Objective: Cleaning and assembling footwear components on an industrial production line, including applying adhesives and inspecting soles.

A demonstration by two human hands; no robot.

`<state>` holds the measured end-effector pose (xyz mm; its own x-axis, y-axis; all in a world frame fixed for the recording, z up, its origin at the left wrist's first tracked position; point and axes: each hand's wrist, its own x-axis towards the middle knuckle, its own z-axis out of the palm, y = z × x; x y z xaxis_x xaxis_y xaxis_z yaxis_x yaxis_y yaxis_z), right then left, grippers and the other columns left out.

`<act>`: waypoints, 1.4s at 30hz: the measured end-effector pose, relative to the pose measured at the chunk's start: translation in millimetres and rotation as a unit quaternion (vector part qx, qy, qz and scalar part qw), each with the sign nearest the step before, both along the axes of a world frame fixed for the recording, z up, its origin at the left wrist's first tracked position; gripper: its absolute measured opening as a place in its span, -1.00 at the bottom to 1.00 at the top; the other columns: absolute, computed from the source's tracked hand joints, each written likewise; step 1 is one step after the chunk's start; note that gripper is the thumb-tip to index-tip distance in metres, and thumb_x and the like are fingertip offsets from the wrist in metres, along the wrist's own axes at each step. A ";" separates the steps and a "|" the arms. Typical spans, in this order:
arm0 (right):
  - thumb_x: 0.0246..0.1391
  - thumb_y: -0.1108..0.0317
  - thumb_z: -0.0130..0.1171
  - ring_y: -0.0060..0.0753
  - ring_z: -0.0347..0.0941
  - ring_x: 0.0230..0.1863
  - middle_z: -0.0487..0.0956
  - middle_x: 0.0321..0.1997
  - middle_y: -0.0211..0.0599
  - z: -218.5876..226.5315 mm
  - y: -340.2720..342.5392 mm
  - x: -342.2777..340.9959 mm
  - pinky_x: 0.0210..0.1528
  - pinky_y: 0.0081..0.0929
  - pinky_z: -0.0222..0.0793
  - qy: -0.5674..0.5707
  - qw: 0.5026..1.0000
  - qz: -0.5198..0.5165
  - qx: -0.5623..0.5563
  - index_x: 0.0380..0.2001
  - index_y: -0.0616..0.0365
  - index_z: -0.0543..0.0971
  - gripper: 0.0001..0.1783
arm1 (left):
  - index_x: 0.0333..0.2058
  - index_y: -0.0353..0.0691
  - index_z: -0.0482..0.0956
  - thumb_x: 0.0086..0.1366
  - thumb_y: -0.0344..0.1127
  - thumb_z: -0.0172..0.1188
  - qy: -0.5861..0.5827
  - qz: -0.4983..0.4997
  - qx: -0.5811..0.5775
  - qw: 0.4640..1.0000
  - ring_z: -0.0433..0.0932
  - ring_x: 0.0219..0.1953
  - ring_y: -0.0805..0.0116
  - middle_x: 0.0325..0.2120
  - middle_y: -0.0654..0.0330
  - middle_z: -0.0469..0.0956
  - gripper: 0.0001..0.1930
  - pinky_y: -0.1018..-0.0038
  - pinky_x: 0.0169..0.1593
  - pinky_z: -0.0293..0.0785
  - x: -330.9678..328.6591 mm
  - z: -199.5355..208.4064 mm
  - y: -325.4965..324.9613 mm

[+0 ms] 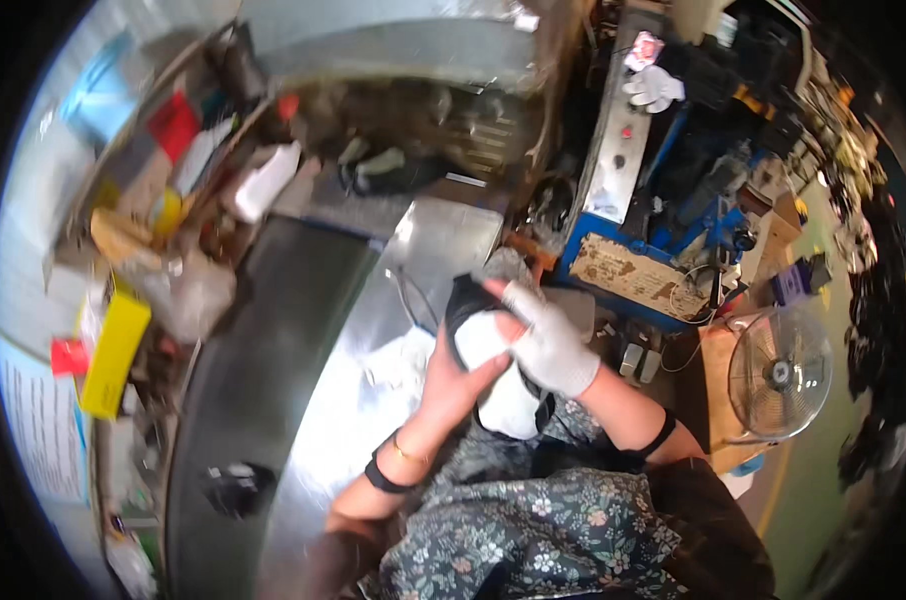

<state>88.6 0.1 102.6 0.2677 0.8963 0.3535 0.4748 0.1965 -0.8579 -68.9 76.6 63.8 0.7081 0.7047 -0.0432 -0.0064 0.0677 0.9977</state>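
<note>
Black and white, one item [481, 340], perhaps a shoe, sits clasped between the two hands I watch: bare left hand [451, 377], gloved right hand [555, 348]. Right of that grip stands one fan [780, 375]; far left, one printed sheet [38, 420], its writing too blurred.

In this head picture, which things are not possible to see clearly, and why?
All in the head view:
Black-and-white piece: partly covered by the left hand and gloved right hand.
Dark bundle on the dark surface: blurred, kind unclear.
Wall sheet: lettering too small and blurred.
Dark heap at right: partly cut off by the black rim.
</note>
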 end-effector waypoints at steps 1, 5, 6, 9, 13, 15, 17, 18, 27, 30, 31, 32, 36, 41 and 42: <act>0.30 0.28 0.04 -0.06 0.45 0.19 0.52 0.13 0.04 -13.1 -0.1 10.2 0.19 -0.35 0.32 0.032 0.999 -0.011 0.007 0.21 0.27 0.38 -0.52 | 0.34 -0.33 0.09 0.16 -0.36 0.39 -0.024 -0.008 -0.013 1.000 0.36 0.22 0.24 0.18 0.01 0.37 -0.15 0.37 0.26 0.29 8.1 19.1 -2.6; 0.28 0.24 0.08 -0.01 0.44 0.19 0.51 0.12 0.05 8.2 8.8 24.6 0.19 -0.32 0.31 0.000 0.997 0.047 -0.062 0.21 0.27 0.37 -0.49 | 0.37 -0.32 0.05 0.16 -0.35 0.41 -0.127 0.022 0.008 0.992 0.33 0.25 0.24 0.21 0.00 0.34 -0.10 0.37 0.30 0.23 13.4 5.8 8.3; 0.27 0.23 0.09 0.01 0.43 0.18 0.50 0.11 0.06 14.4 10.8 24.4 0.19 -0.31 0.31 -0.040 0.993 0.074 -0.086 0.21 0.27 0.37 -0.48 | 0.37 -0.32 0.04 0.16 -0.34 0.42 -0.151 0.053 0.044 0.986 0.32 0.26 0.25 0.22 -0.01 0.33 -0.08 0.36 0.31 0.22 14.6 7.1 10.3; 0.24 0.22 0.12 0.01 0.44 0.16 0.51 0.08 0.07 21.2 16.7 18.5 0.18 -0.29 0.31 -0.082 0.993 0.058 -0.062 0.22 0.26 0.36 -0.46 | 0.36 -0.34 0.05 0.16 -0.34 0.42 -0.103 0.033 0.085 0.990 0.34 0.24 0.23 0.21 0.00 0.34 -0.10 0.35 0.29 0.24 15.7 7.6 22.8; 0.22 0.19 0.16 0.01 0.47 0.13 0.51 0.10 0.09 5.0 11.0 16.5 0.15 -0.31 0.34 -0.025 0.998 0.025 -0.060 0.24 0.22 0.35 -0.41 | 0.35 -0.29 0.08 0.15 -0.32 0.43 -0.102 0.009 0.122 0.987 0.39 0.20 0.23 0.20 -0.01 0.35 -0.11 0.34 0.27 0.29 18.7 4.7 24.1; 0.21 0.18 0.17 0.02 0.48 0.12 0.50 0.11 0.12 5.8 7.2 22.6 0.14 -0.31 0.35 -0.032 0.997 0.044 -0.058 0.26 0.23 0.33 -0.38 | 0.35 -0.26 0.10 0.12 -0.31 0.43 -0.069 0.021 0.157 0.985 0.37 0.22 0.18 0.20 -0.06 0.34 -0.11 0.32 0.29 0.27 22.0 3.0 27.7; 0.21 0.19 0.17 0.05 0.49 0.12 0.49 0.12 0.17 4.9 0.4 22.1 0.14 -0.29 0.36 0.018 0.997 0.024 -0.074 0.29 0.26 0.27 -0.33 | 0.37 -0.19 0.08 0.06 -0.43 0.44 -0.023 -0.007 0.191 0.981 0.31 0.22 0.30 0.18 0.08 0.33 -0.06 0.38 0.29 0.23 25.4 16.9 30.6; 0.20 0.21 0.16 0.11 0.47 0.14 0.48 0.14 0.22 1.5 -8.8 20.3 0.14 -0.27 0.36 -0.046 0.998 0.006 -0.044 0.31 0.29 0.22 -0.30 | 0.34 -0.15 0.17 0.02 -0.43 0.45 -0.032 0.022 0.227 0.973 0.27 0.28 0.24 0.23 0.04 0.30 -0.09 0.35 0.32 0.19 29.6 16.0 29.0; 0.30 0.31 0.09 -0.60 0.32 -0.40 0.45 -0.48 -0.49 -36.4 -44.7 36.3 -0.23 -0.56 0.30 0.076 0.992 -0.072 -0.066 -0.28 0.28 0.55 -0.78 | 0.13 -0.14 0.39 0.12 -0.52 0.37 -0.092 -0.009 -0.068 0.993 0.51 -0.13 0.48 -0.19 0.29 0.54 -0.41 0.53 -0.02 0.47 43.0 32.6 39.9; 0.32 -0.12 0.03 -0.49 0.51 -0.26 0.60 -0.31 -0.41 -73.4 -50.8 52.6 -0.06 -0.51 0.41 0.449 0.880 -0.092 -0.127 -0.22 0.33 0.59 -0.41 | 0.13 -0.15 0.37 0.13 -0.50 0.38 -0.060 0.009 -0.055 0.997 0.46 -0.03 0.46 -0.07 0.26 0.50 -0.41 0.52 0.07 0.43 25.1 9.7 22.1; 0.27 -0.30 -0.09 -0.40 0.56 -0.13 0.64 -0.19 -0.32 -83.0 -41.0 41.0 0.02 -0.44 0.44 0.602 0.776 -0.085 -0.170 -0.18 0.37 0.60 -0.22 | 0.13 -0.17 0.37 0.12 -0.50 0.39 -0.044 0.005 -0.078 0.996 0.43 0.03 0.45 -0.03 0.25 0.47 -0.40 0.49 0.12 0.39 19.4 -3.4 17.5; 0.30 -0.29 -0.14 -0.40 0.56 -0.13 0.65 -0.18 -0.28 -109.9 -42.5 28.9 0.00 -0.44 0.44 0.610 0.760 -0.037 -0.221 -0.15 0.35 0.59 -0.22 | 0.13 -0.19 0.35 0.12 -0.49 0.39 -0.041 0.008 -0.056 0.998 0.44 0.01 0.44 -0.05 0.24 0.48 -0.40 0.49 0.10 0.40 18.2 -8.6 10.7; 0.41 -0.10 -0.27 -0.20 0.60 -0.25 0.65 -0.27 -0.12 -87.3 -34.4 9.3 -0.14 -0.28 0.46 0.210 0.921 0.009 -0.327 -0.03 0.23 0.52 -0.40 | 0.14 -0.22 0.32 0.13 -0.51 0.37 -0.057 0.033 -0.082 0.994 0.46 -0.04 0.45 -0.12 0.24 0.51 -0.40 0.48 0.08 0.40 16.5 -10.8 6.9; 0.34 0.16 -0.16 0.00 0.59 -0.32 0.61 -0.41 -0.11 -48.4 -33.3 -2.5 -0.29 -0.14 0.46 -0.164 0.958 -0.064 -0.226 -0.18 0.23 0.52 -0.63 | 0.14 -0.22 0.32 0.12 -0.50 0.36 -0.038 0.023 -0.054 0.998 0.46 -0.03 0.44 -0.11 0.23 0.51 -0.39 0.48 0.08 0.39 20.1 -18.9 9.7; 0.29 0.18 -0.08 -0.06 0.58 -0.38 0.59 -0.46 -0.12 -42.4 -30.9 -6.0 -0.35 -0.18 0.46 -0.283 0.937 -0.090 -0.183 -0.20 0.25 0.52 -0.66 | 0.14 -0.22 0.32 0.13 -0.50 0.36 -0.046 0.025 -0.056 0.997 0.46 -0.02 0.44 -0.10 0.22 0.51 -0.39 0.47 0.08 0.39 23.4 -18.3 9.7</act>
<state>82.6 -30.8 60.2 0.2883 0.9436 0.1626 0.8710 -0.1879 -0.4539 -45.6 86.3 45.6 0.6771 0.7334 -0.0608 -0.1028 0.1761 0.9790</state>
